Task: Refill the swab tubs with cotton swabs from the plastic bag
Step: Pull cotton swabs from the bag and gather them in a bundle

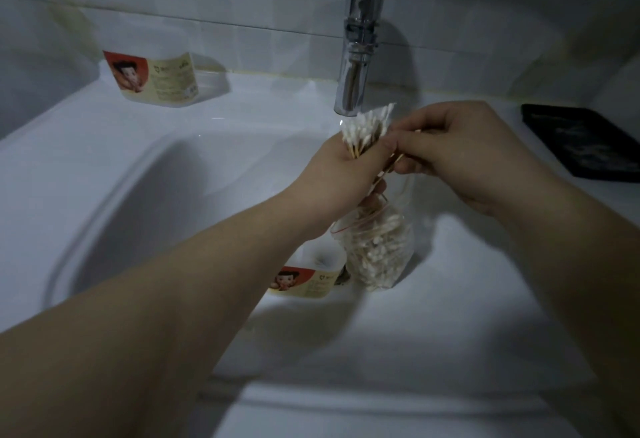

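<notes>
My left hand (341, 174) grips a bundle of cotton swabs (369, 128), white tips up, just below the faucet. My right hand (457, 147) pinches the wooden sticks of a few swabs beside that bundle. Under both hands a clear plastic bag (377, 250) with a red zip line stands on the basin rim, full of swabs. An open swab tub (308, 280) with a red and cream label sits left of the bag, partly hidden by my left forearm. A second tub (156, 79) with the same label stands at the back left by the wall.
A chrome faucet (358, 53) rises from the back of the white sink (138, 195), right above the swab bundle. A black phone (585, 141) lies flat on the rim at the right. Tiled wall runs behind.
</notes>
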The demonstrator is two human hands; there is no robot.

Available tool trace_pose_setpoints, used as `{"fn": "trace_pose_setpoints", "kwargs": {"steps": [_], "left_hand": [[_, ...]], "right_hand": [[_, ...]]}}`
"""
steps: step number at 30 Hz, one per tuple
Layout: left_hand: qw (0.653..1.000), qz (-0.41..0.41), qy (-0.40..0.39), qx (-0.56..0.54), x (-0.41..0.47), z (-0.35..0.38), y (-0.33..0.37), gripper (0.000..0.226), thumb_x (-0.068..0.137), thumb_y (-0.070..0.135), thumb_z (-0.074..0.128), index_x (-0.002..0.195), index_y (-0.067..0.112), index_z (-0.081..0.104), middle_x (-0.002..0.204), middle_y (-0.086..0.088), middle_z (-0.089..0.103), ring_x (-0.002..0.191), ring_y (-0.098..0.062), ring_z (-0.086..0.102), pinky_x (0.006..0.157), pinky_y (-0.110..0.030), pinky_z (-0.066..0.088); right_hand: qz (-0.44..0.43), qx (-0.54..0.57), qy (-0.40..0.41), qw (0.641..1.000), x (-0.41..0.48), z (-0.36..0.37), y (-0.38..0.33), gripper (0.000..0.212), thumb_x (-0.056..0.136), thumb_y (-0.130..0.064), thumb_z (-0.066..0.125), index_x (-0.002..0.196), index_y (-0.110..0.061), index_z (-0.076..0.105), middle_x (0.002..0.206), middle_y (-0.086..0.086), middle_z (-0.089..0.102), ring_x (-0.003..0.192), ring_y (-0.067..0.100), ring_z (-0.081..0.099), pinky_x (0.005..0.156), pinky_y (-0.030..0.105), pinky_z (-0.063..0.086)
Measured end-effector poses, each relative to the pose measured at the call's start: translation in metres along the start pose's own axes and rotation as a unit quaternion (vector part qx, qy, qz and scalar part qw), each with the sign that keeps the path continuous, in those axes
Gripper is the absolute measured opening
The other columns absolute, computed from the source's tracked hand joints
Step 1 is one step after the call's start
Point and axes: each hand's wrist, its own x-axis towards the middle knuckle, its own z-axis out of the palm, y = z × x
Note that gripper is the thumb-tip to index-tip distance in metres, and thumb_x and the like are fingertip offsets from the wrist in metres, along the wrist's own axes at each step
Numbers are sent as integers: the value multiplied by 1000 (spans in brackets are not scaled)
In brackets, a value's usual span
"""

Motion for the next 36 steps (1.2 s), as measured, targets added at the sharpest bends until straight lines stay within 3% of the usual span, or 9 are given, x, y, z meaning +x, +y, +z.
{"fn": "trace_pose_setpoints", "kwargs": {"steps": [3,6,10,14,16,18,23,31,36], "left_hand": [[999,26,-26,16,0,-1,-1,4,102,19,60,104,18,64,71,4,56,52,-7,50,51,-21,43],[999,8,-24,32,1,-2,-2,12,96,16,69,107,18,66,67,9,58,56,-8,52,54,-23,45],[998,-14,6,58,1,0,-6,12,98,15,66,95,3,65,69,-8,57,56,-17,52,57,-31,44],[998,-30,21,46,3,0,-7,18,99,22,66,84,12,64,60,-3,57,56,-19,55,61,-36,47],[998,-33,27,36,4,-1,-6,16,97,22,68,85,13,65,62,-5,59,59,-20,57,62,-36,50],[999,-30,33,27,4,-2,-5,16,96,23,70,88,10,66,63,-7,60,60,-20,59,62,-37,51],[998,-34,37,26,5,-2,-7,21,96,27,69,80,14,64,66,-2,61,62,-16,59,63,-35,49],[999,-20,20,32,4,-4,-2,19,98,32,66,91,15,70,81,-5,74,74,-12,69,68,-30,53],[998,-21,41,35,2,-1,1,12,96,27,69,87,18,69,65,8,67,65,-10,65,65,-34,55]], "right_hand": [[8,48,17,999,3,2,3,9,92,1,69,88,-6,72,80,14,72,59,13,70,61,19,57],[4,62,18,998,4,2,6,13,95,0,65,87,-6,73,84,14,73,65,13,73,64,20,58],[-5,-28,-18,999,3,-1,9,24,101,-14,57,90,-13,78,86,9,76,75,14,73,70,26,58],[-22,-80,-14,996,1,5,8,30,103,-21,51,125,-22,72,112,2,74,91,15,71,71,31,56],[-53,-114,-10,992,0,7,9,40,103,-25,50,141,-30,60,130,-4,67,100,13,69,82,38,58],[-70,-149,-23,986,-2,9,7,45,96,-36,50,140,-34,61,136,-9,65,112,12,66,97,44,55],[-60,-129,-50,989,-9,11,7,43,95,-34,54,137,-30,64,113,-10,73,98,11,70,92,49,58],[-46,-52,-98,993,-10,5,5,36,106,-20,51,141,-22,60,115,-5,72,105,12,69,98,34,55],[-66,-66,-64,994,-10,3,0,29,108,-32,44,112,-39,73,108,-16,75,98,2,71,87,26,57]]}}
